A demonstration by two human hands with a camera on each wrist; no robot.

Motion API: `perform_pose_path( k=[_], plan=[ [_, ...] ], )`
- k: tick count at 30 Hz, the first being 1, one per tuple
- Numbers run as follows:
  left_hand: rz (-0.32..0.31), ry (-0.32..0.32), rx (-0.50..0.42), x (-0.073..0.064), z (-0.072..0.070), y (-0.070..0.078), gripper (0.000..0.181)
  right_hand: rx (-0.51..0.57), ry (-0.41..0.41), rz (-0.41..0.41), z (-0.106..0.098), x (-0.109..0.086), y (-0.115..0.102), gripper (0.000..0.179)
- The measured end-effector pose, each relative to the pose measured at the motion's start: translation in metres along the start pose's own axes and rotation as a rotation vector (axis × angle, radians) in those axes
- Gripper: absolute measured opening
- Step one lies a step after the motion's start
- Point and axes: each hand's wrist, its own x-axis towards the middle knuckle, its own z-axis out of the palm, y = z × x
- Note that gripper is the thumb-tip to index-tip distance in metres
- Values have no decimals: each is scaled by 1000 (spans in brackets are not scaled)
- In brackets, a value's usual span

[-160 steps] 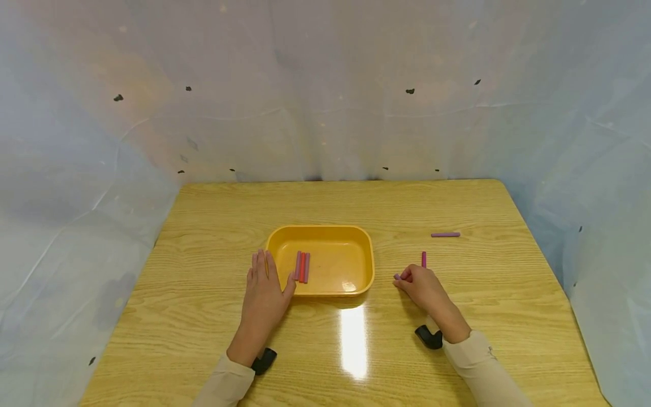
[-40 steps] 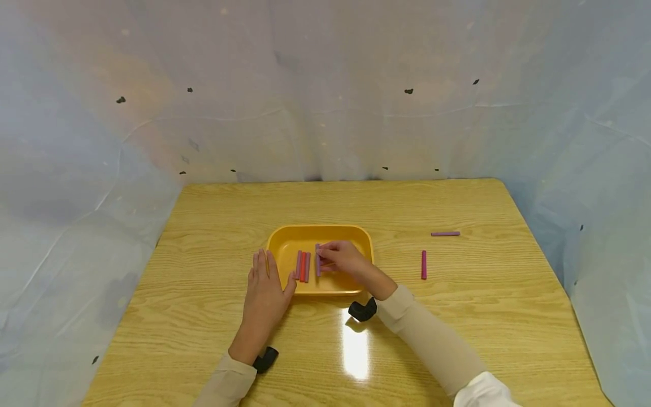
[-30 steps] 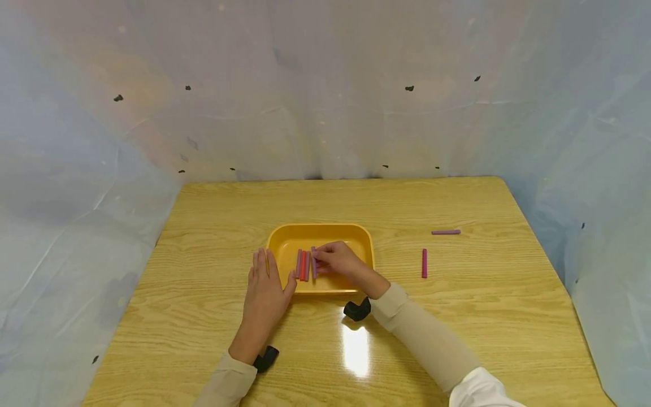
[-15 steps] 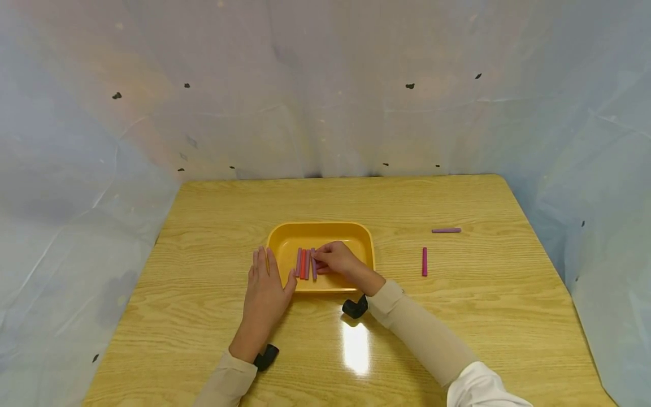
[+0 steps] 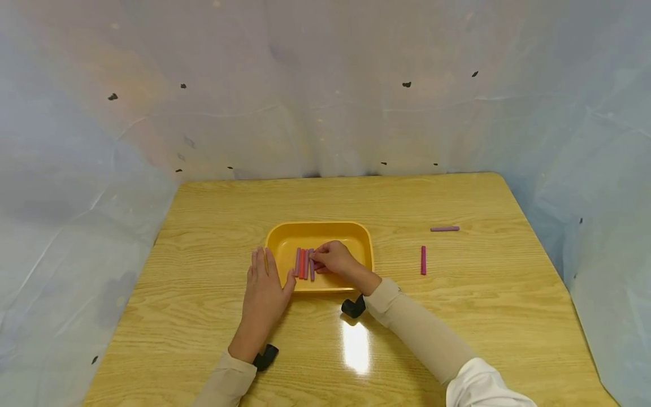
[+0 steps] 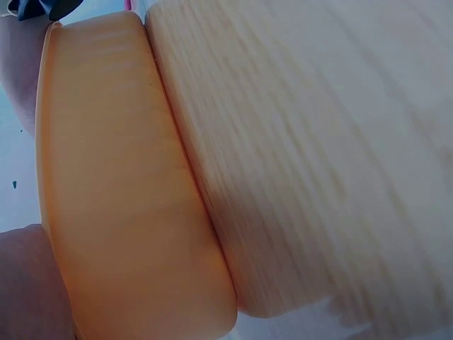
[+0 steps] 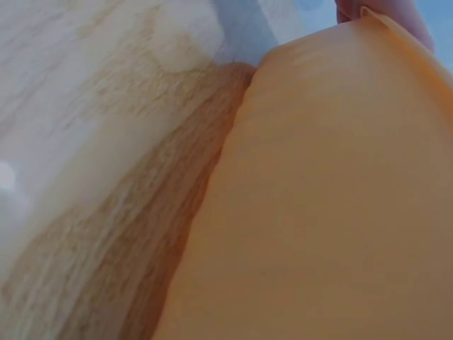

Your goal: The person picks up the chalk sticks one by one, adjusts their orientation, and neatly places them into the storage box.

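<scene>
A shallow yellow tray [image 5: 351, 271] stands mid-table. Inside it, a purple stick [image 5: 297, 262], a red stick [image 5: 302, 264] and another purple stick [image 5: 307, 264] lie side by side, all thin and short like crayons or chalk. My right hand [image 5: 338, 261] reaches into the tray and pinches the upper end of a further purple stick [image 5: 312, 271], which lies close to the right of this row. At the tray's left front corner rests my left hand [image 5: 265, 294], fingers straight along the rim and thumb spread. Both wrist views show mainly the tray's outer wall [image 6: 127, 177].
To the right of the tray on the wooden table [image 5: 473, 316] are a magenta stick [image 5: 424, 260], pointing front to back, and a purple stick [image 5: 445, 229] lying crosswise farther back. Pale sheeting [image 5: 325, 113] hangs behind and at both sides.
My right hand has carried a purple stick from the table into the tray, then slid it left up to the row. My left hand has stayed at the rim.
</scene>
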Motion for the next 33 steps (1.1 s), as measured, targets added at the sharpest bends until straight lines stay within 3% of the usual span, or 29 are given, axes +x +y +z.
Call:
perform_pose_path(
  k=[16, 33],
  plan=[
    [1, -3, 10, -1, 1, -1, 81, -56, 38, -32, 2, 8, 9, 23],
    [-9, -3, 4, -1, 1, -1, 82, -44, 43, -43, 2, 7, 8, 20]
  ],
)
